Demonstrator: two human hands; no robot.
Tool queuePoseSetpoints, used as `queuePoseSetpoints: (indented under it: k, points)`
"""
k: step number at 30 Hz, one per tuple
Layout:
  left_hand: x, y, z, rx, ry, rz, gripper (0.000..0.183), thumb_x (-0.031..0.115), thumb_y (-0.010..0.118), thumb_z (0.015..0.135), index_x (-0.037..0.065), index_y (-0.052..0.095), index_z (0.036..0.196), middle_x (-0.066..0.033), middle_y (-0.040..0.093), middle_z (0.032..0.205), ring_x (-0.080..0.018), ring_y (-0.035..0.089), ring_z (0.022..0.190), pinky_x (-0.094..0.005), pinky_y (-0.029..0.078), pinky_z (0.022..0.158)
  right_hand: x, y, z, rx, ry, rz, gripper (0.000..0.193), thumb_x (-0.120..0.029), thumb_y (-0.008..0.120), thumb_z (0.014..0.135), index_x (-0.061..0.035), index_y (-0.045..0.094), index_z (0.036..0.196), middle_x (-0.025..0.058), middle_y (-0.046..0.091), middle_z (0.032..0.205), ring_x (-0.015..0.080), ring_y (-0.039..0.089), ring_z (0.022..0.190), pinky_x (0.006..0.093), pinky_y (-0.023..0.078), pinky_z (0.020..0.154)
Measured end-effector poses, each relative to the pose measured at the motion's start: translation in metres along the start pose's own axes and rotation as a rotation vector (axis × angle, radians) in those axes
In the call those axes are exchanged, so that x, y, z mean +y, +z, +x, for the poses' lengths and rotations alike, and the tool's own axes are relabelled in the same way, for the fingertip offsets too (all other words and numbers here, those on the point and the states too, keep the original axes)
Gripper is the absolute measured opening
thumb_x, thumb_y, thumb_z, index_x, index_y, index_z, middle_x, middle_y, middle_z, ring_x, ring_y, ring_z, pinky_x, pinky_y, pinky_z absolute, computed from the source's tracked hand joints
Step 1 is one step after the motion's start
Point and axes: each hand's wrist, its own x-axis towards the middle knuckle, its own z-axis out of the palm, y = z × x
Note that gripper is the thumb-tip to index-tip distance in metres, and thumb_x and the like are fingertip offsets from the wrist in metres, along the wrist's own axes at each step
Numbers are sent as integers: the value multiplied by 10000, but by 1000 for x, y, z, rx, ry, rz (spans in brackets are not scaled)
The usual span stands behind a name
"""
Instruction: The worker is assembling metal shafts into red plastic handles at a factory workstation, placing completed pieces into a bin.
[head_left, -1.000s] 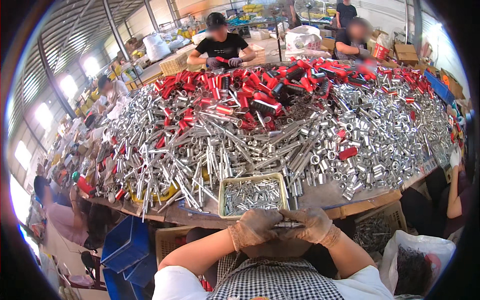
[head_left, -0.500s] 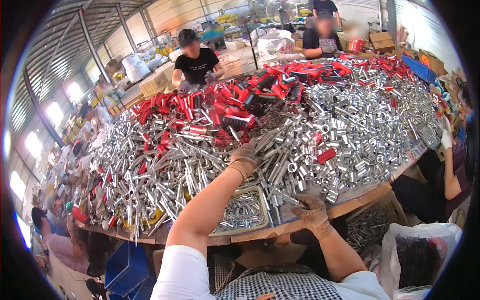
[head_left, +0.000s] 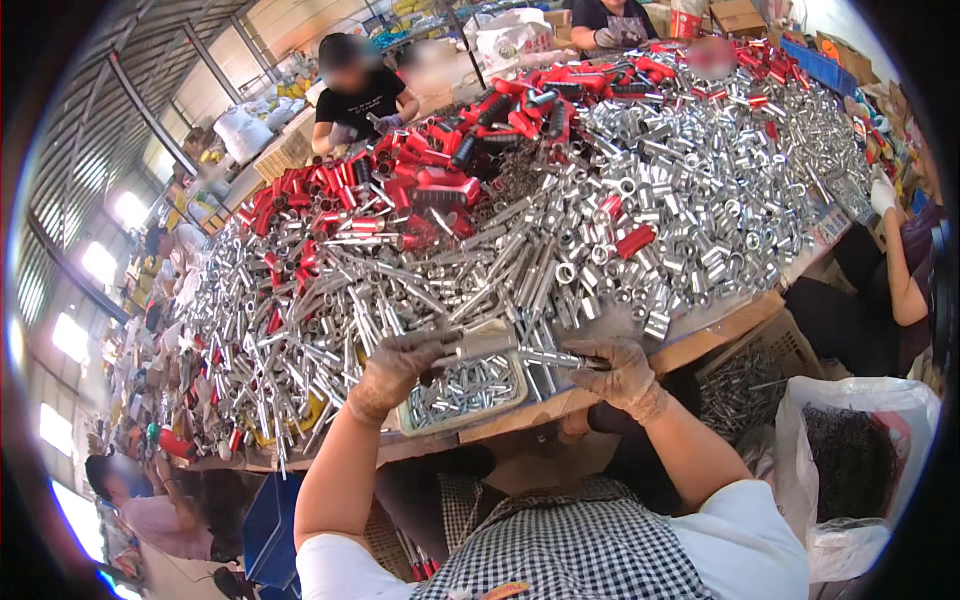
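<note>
"As the right hand (head_left: 622, 376), in a soiled tan glove, sits just right of the pale cream rectangular tray (head_left: 468, 421), what is it gripping?"

"One slim silver metal rod (head_left: 548, 357), pinched between thumb and fingers. It lies nearly level, its free end pointing toward the tray's right rim."

"And the left hand (head_left: 398, 370)?"

"Gloved alike, it is at the tray's far left corner, its partly bent fingers aimed toward the rod. Whether those fingertips pinch anything, I can't tell."

"What does the tray hold?"

"Short silver metal pieces (head_left: 465, 390), lying loose."

"Beyond it?"

"Heaped shiny silver metal tubes and rods (head_left: 690, 220) cover much of the wood-edged counter (head_left: 730, 325) behind the tray and to both sides. Farther back come piled red-and-black handles (head_left: 445, 185), with a co-worker in a black T-shirt (head_left: 362, 105) past them, left of the tray."

"Anything lower down?"

"Right of the tray, below counter height, a beige lattice crate (head_left: 803, 348) of metal pieces and an open white sack (head_left: 797, 430) with dark contents."
</note>
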Motion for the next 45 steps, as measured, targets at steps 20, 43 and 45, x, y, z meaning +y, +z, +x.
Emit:
queuePoseSetpoints:
  k: [20, 43, 45]
  points:
    - [-58, 39, -69, 268, 172, -55, 514, 412, 531, 978, -68, 701, 909, -128, 696, 771, -160, 653, 640, -247, 540, 592, -71, 25, -63, -182, -61, -400, 440, -204, 794, 694, -80, 673, 1098, 109, 678, 928, 288, 663, 824, 373, 529, 729]
    - [-97, 64, -67, 83, 319, -180, 537, 464, 349, 1012, -45, 506, 947, -199, 676, 918, -218, 665, 805, -319, 539, 748, -57, 39, -41, -361, -219, -217, 754, -345, 803, 719, 16, 517, 1316, 190, 688, 1028, 339, 690, 886, 382, 558, 754]
    - [-80, 70, -67, 100, 314, -103, 424, 369, 382, 1031, -9, 486, 869, -125, 629, 823, -197, 657, 797, -305, 536, 709, -51, 37, -43, -370, -203, -284, 735, -352, 800, 722, 14, 532, 1301, 190, 688, 1025, 338, 690, 868, 378, 558, 742]
